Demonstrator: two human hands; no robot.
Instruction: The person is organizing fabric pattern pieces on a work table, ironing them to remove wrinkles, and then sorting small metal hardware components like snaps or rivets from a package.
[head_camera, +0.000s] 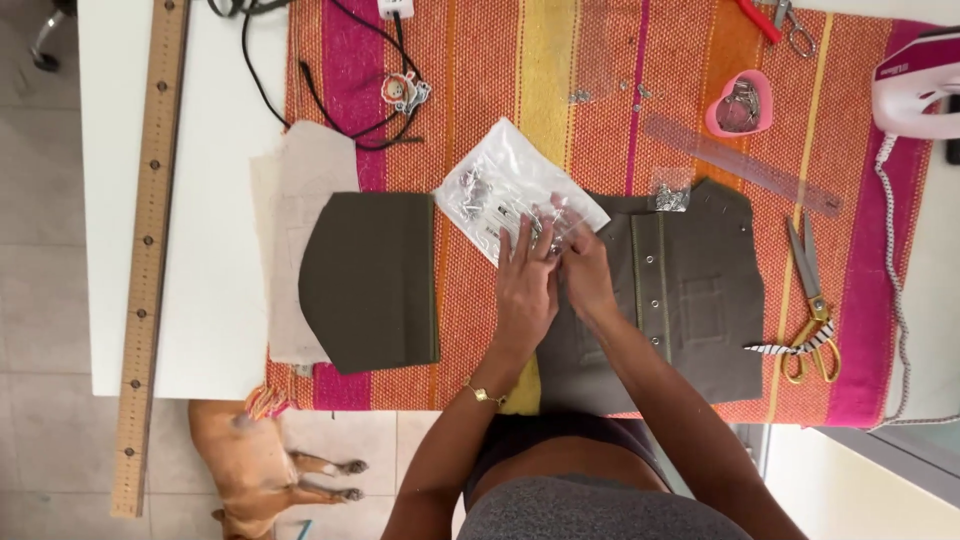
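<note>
Two hands meet at the middle of the table, both working at one clear plastic bag (518, 190). The left hand (525, 290) lies flat with its fingers stretched together onto the near edge of the bag, pinning it; the right hand (583, 275) has its fingertips pinched narrow on the bag's near right corner. The bag is a see-through rectangle lying at a slant on the striped cloth (600, 80), just left of the larger olive fabric piece (690, 310), and it holds small silvery metal bits gathered at its left end, plus a white slip with dark print. What sits between the pinching fingers is too small to tell.

Far right, a pink heart-shaped dish (716, 121) holds a heap of small metal fasteners. A second, much smaller clear packet (671, 193) of metal bits rests on the far edge of the olive piece. A row of small metal rings runs down that piece.

To the left lies a second olive fabric piece (370, 280), rounded on its left side, overlapping a pale paper pattern (300, 190). Right of the hands, gold-handled scissors (812, 320) lie with a striped ribbon at the handles; a clear ruler (745, 165) slants beyond them. A long wooden ruler (148, 250) runs along the far left. A white and magenta iron (915, 75) sits at the far right corner.
</note>
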